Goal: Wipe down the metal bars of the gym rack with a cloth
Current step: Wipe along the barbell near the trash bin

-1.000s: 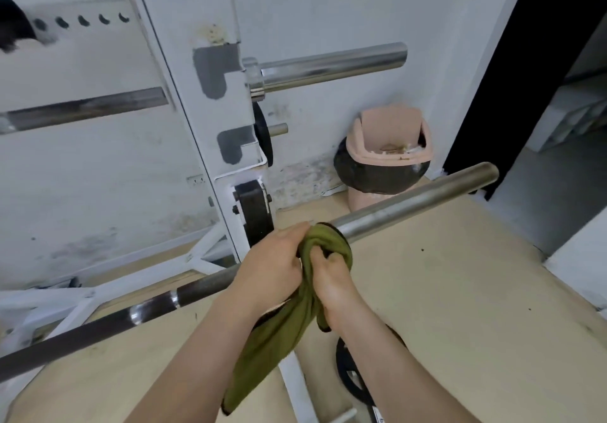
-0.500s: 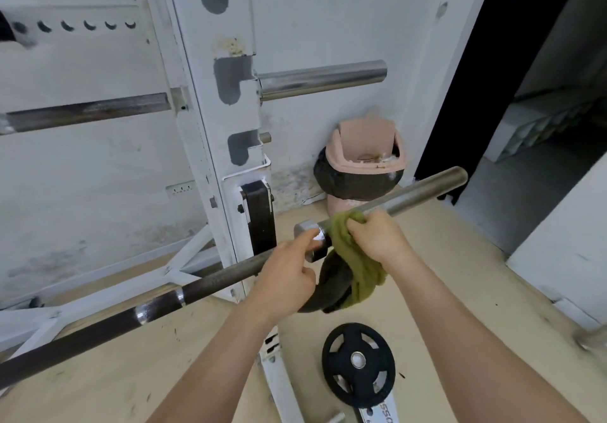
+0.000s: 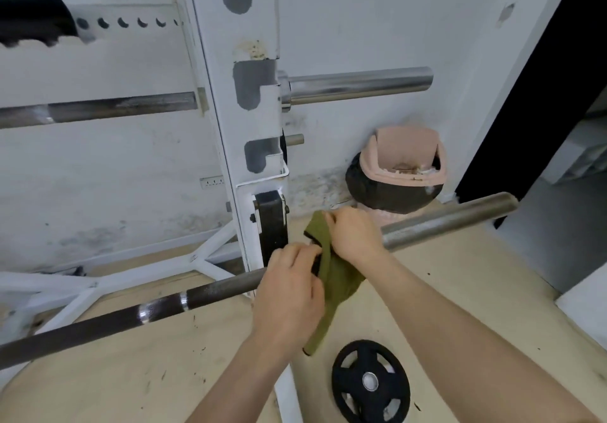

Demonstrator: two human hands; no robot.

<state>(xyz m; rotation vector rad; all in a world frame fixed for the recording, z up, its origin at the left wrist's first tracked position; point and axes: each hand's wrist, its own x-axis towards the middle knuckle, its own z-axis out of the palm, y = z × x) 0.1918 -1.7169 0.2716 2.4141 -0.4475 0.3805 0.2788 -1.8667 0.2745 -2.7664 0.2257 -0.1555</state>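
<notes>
A long barbell (image 3: 450,222) runs from lower left to upper right across the white rack upright (image 3: 249,120). An olive green cloth (image 3: 331,274) is draped over the bar near its collar and hangs down. My right hand (image 3: 356,233) grips the cloth around the bar's steel sleeve. Just left of it, my left hand (image 3: 289,294) holds the bar and the cloth's edge with curled fingers. The bar under both hands is hidden. A second barbell (image 3: 358,86) rests higher up on the rack.
A pink bin with a black bag (image 3: 399,173) stands by the wall behind the bar's end. A black weight plate (image 3: 371,381) lies on the wooden floor below my arms. White rack base struts (image 3: 108,278) spread at lower left. A dark doorway (image 3: 542,94) is on the right.
My right hand slid with the cloth out along the sleeve, then came back toward the collar. The left hand stayed on the bar beside it. The view shifted.
</notes>
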